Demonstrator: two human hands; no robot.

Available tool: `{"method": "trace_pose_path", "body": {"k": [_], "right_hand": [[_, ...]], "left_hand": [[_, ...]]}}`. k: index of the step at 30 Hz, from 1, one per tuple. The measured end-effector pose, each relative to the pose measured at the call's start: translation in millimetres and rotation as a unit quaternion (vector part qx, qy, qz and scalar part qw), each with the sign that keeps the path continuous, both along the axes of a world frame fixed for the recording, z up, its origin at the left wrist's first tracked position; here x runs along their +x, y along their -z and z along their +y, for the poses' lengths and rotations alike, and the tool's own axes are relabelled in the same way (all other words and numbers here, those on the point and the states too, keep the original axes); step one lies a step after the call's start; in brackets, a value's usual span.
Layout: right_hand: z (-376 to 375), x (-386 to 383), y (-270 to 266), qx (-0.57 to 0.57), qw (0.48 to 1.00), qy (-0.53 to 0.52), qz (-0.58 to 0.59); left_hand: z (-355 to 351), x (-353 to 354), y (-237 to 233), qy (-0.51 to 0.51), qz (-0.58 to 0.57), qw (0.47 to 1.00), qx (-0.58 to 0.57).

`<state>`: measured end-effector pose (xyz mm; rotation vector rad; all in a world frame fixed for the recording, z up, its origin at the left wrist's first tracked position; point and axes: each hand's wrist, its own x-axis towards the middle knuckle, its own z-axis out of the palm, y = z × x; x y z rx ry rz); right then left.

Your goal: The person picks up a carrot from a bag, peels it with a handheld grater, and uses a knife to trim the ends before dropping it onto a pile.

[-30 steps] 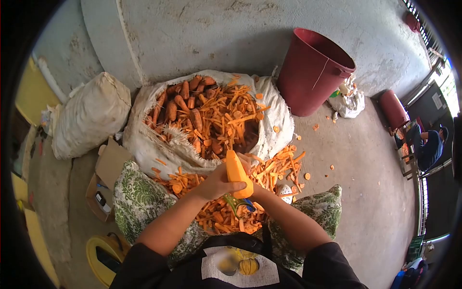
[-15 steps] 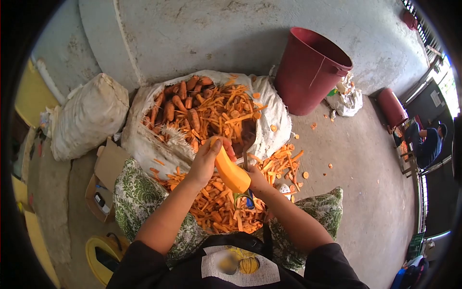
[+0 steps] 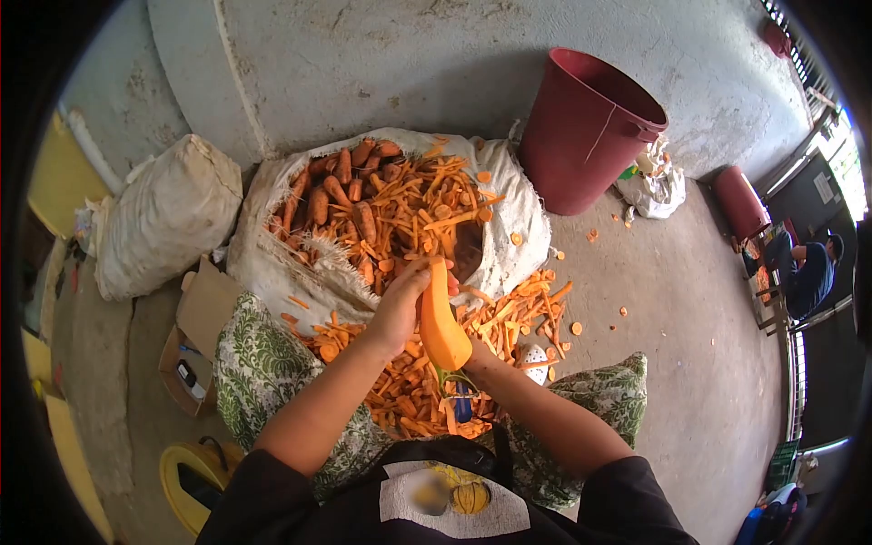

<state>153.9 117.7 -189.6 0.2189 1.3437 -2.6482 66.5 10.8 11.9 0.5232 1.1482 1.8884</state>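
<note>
A long, thick peeled carrot (image 3: 442,331) points towards my body, its blunt end nearest me. My left hand (image 3: 400,309) is closed around its far part. My right hand (image 3: 481,359) is close against the near end, its fingers largely hidden behind the carrot. The knife in that hand showed its blade a moment ago; the carrot now covers most of it. Below lies a heap of orange peelings and cut ends (image 3: 400,395). Ahead, an opened white sack (image 3: 259,245) holds unpeeled carrots (image 3: 341,186) on its left and peelings on its right.
A tall dark red bin (image 3: 581,136) stands by the wall, with a white bag (image 3: 656,191) beside it. At left are a full sack (image 3: 173,213) and an open cardboard box (image 3: 204,313). A person in dark blue (image 3: 808,277) sits far right. A white perforated shoe (image 3: 534,363) shows near my right forearm.
The carrot has turned more upright in view, its far end swinging right. My left hand has shifted right with it. The knife blade has passed mostly out of sight behind the carrot.
</note>
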Motion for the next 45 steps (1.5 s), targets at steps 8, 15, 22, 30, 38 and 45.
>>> {"method": "trace_pose_path", "body": {"k": [8,15,22,30,38,45], "right_hand": [[-5.8,0.6,-30.8,-0.139,0.988,0.052,-0.037],[-11.0,6.8,-50.3,-0.143,0.985,0.069,-0.072],[-7.6,19.8,-75.2,-0.036,0.972,0.149,-0.177],[45.3,10.3,-157.4,0.699,0.628,0.308,-0.152],[8.7,12.1,-163.1,0.780,0.599,0.143,-0.108],[23.7,6.1,-166.2,0.758,0.603,0.114,-0.223]], "left_hand": [[0.4,3.1,-2.6,0.015,-0.003,0.999,0.032],[1.1,2.8,-0.7,0.037,-0.033,0.998,0.028],[4.0,9.7,9.7,0.086,0.309,0.935,-0.149],[-1.3,12.8,4.7,0.046,0.562,0.726,-0.394],[0.3,10.7,8.5,0.008,0.574,0.701,-0.423],[0.8,11.5,1.9,0.035,0.589,0.685,-0.427]]}}
